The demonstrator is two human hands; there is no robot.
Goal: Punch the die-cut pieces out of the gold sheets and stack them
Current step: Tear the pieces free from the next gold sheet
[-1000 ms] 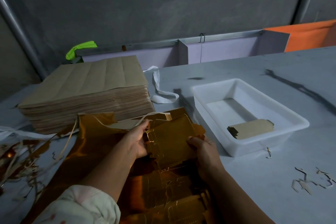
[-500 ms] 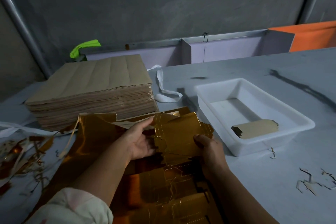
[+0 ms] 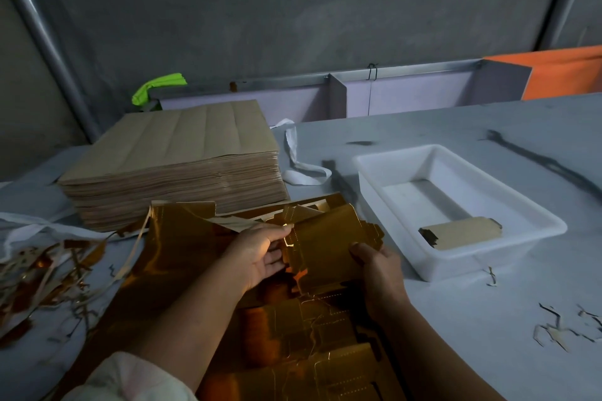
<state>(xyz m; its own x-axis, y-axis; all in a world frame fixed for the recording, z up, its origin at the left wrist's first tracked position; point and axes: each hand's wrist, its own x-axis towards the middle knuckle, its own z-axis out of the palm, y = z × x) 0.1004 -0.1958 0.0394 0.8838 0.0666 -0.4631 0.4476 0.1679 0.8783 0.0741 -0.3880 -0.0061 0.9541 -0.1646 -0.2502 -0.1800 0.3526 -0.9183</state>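
Both hands hold one gold die-cut piece [image 3: 329, 247] above the gold sheet [image 3: 182, 257] on the counter [image 3: 488, 309]: the left hand [image 3: 257, 254] pinches its left edge and the right hand [image 3: 378, 267] grips its right edge. Just to the right stands a white tray [image 3: 527, 215] with a small stack of pieces [image 3: 459, 233] inside, and behind the sheet is a tall pile of brown sheets [image 3: 182, 156].

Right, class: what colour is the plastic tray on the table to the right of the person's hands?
White. The tray is plain white with no pattern, and shows best in the head view.
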